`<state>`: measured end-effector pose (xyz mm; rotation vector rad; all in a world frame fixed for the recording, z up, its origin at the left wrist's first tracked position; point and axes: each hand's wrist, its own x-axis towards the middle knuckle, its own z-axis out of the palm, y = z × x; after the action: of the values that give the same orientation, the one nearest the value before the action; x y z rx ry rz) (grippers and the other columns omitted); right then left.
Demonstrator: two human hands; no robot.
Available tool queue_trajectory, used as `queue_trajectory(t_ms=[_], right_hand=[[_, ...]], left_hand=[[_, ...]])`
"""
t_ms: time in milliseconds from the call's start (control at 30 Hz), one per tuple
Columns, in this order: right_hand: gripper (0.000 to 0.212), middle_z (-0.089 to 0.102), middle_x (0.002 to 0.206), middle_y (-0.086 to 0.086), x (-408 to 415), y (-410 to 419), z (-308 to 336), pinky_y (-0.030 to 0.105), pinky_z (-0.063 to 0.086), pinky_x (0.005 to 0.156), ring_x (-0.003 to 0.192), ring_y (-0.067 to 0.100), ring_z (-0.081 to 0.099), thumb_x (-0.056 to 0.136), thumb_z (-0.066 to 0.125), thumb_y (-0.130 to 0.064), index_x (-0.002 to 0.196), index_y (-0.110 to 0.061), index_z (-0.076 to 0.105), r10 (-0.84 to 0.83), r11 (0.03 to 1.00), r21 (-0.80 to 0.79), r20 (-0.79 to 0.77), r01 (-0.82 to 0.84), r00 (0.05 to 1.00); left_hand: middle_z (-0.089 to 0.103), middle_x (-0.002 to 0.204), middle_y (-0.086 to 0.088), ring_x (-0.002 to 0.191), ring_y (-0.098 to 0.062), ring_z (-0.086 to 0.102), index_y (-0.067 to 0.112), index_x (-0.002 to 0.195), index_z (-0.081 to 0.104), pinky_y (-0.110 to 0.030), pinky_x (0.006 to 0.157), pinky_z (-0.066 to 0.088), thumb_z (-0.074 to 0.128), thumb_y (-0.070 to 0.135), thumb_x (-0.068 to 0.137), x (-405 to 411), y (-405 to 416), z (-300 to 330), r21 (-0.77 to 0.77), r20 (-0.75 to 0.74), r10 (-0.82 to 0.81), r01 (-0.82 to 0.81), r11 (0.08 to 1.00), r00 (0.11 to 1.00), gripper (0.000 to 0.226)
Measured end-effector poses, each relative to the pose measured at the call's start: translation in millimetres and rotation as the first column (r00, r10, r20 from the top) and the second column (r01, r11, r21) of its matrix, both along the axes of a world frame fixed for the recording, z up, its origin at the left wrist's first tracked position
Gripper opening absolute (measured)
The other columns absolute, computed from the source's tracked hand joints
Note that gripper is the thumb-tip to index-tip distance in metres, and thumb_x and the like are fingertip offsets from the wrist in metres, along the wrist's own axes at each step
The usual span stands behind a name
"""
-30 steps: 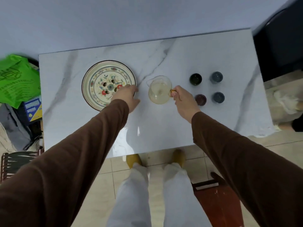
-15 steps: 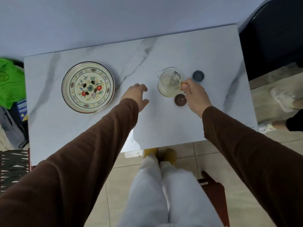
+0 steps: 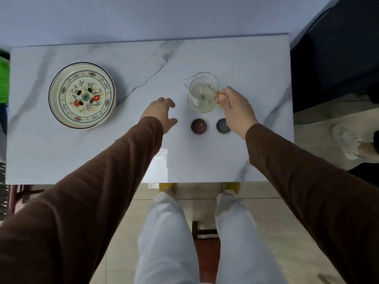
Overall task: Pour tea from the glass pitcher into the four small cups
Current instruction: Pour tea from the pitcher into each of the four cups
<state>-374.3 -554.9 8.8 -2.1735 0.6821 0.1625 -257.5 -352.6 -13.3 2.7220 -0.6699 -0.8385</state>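
Observation:
The glass pitcher holds pale tea and hangs above the marble table, its spout pointing left. My right hand is shut on its amber handle. Below the pitcher stand a dark red cup and a blue-grey cup, the latter partly covered by my right hand. The other two cups are hidden behind the pitcher and hand. My left hand hovers open just left of the red cup, touching nothing.
A floral ceramic plate sits at the table's left. A green bag is off the left edge. A dark seat stands at the right, and another person's shoe is on the floor there.
My right hand carried the pitcher rightwards over the back cups. My left hand left the plate and came toward the centre, fingers spread. The camera view shifted.

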Motion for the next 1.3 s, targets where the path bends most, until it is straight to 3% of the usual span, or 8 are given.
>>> queue_trajectory(t_ms=[233,533,767,900,1100,1300], right_hand=[[0.025,0.064,0.104,0.005,-6,-38,-1,0.032,0.039,0.073,0.093,0.026,0.056,0.102,0.034,-0.027,0.100,-0.012,0.054,0.099,0.994,-0.058,0.031,-0.097,0.995],[0.027,0.065,0.102,0.005,17,-56,-11,0.038,0.045,0.083,0.094,0.027,0.058,0.102,0.034,-0.028,0.100,-0.012,0.055,0.098,0.987,-0.139,0.105,-0.083,0.990],[0.025,0.067,0.097,0.001,42,-81,-39,0.034,0.044,0.079,0.093,0.024,0.060,0.100,0.036,-0.031,0.096,-0.018,0.058,0.114,0.979,-0.189,0.206,-0.075,0.972],[0.028,0.062,0.092,-0.005,53,-96,-61,0.029,0.035,0.073,0.089,0.021,0.056,0.101,0.035,-0.031,0.097,-0.018,0.060,0.165,0.961,-0.260,0.256,-0.096,0.952],[0.028,0.060,0.088,-0.004,68,-116,-94,0.033,0.037,0.074,0.083,0.020,0.051,0.101,0.036,-0.031,0.095,-0.018,0.060,0.266,0.918,-0.369,0.312,-0.141,0.912],[0.030,0.057,0.083,-0.007,74,-125,-116,0.027,0.031,0.072,0.081,0.017,0.051,0.102,0.037,-0.032,0.098,-0.016,0.063,0.350,0.877,-0.448,0.344,-0.175,0.871]], left_hand=[[0.055,0.124,-0.004,0.114,-0.025,0.055,0.019,0.125,0.054,-0.040,0.095,0.047,0.069,0.031,0.080,-27,-24,-4,-0.033,0.017,0.074,-0.074,0.997,0.997,0.049],[0.054,0.123,-0.005,0.114,-0.025,0.053,0.020,0.126,0.053,-0.041,0.092,0.048,0.070,0.032,0.080,-1,-40,-24,-0.097,0.104,0.008,0.003,0.995,0.995,0.051],[0.054,0.122,-0.006,0.114,-0.026,0.053,0.019,0.126,0.053,-0.041,0.092,0.047,0.069,0.033,0.080,25,-64,-58,-0.128,0.202,-0.031,0.058,0.990,0.979,0.050],[0.054,0.122,-0.005,0.113,-0.026,0.053,0.021,0.125,0.052,-0.045,0.092,0.048,0.066,0.036,0.082,31,-73,-88,-0.128,0.245,-0.051,0.084,0.988,0.968,0.047],[0.055,0.123,-0.003,0.113,-0.023,0.055,0.021,0.124,0.054,-0.037,0.093,0.044,0.066,0.039,0.083,42,-74,-124,-0.182,0.334,-0.086,0.154,0.971,0.939,0.046],[0.054,0.124,0.002,0.113,-0.020,0.053,0.026,0.126,0.052,-0.036,0.092,0.045,0.067,0.053,0.078,47,-71,-155,-0.219,0.366,-0.109,0.199,0.955,0.924,0.056]])
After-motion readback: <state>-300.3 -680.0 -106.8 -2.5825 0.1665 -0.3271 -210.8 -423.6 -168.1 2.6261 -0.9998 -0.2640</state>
